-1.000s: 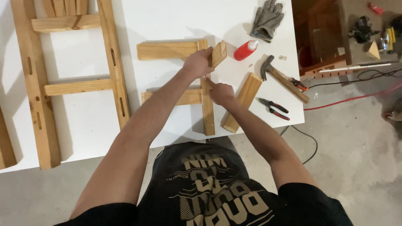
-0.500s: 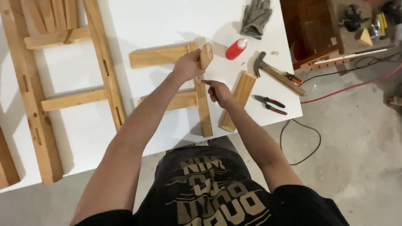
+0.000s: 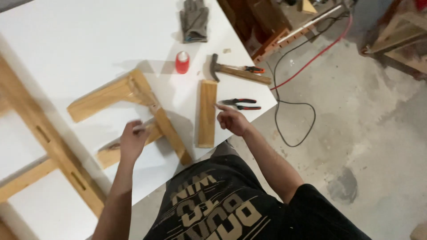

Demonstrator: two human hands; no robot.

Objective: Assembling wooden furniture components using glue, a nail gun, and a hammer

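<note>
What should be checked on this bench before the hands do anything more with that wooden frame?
1. Left hand on the wooden frame, at its lower rail: ok.
2. Right hand free of tools, held above the table edge near the pliers: ok.
3. Loose wooden slat lying flat beside the frame, apart from it: ok.
4. Hammer lying flat on the white table, clear of the hands: ok.
5. Red-capped bottle upright: ok.
6. Frame joints tight: cannot tell.
7. Grey gloves worn: not ok, they lie on the table.
</note>
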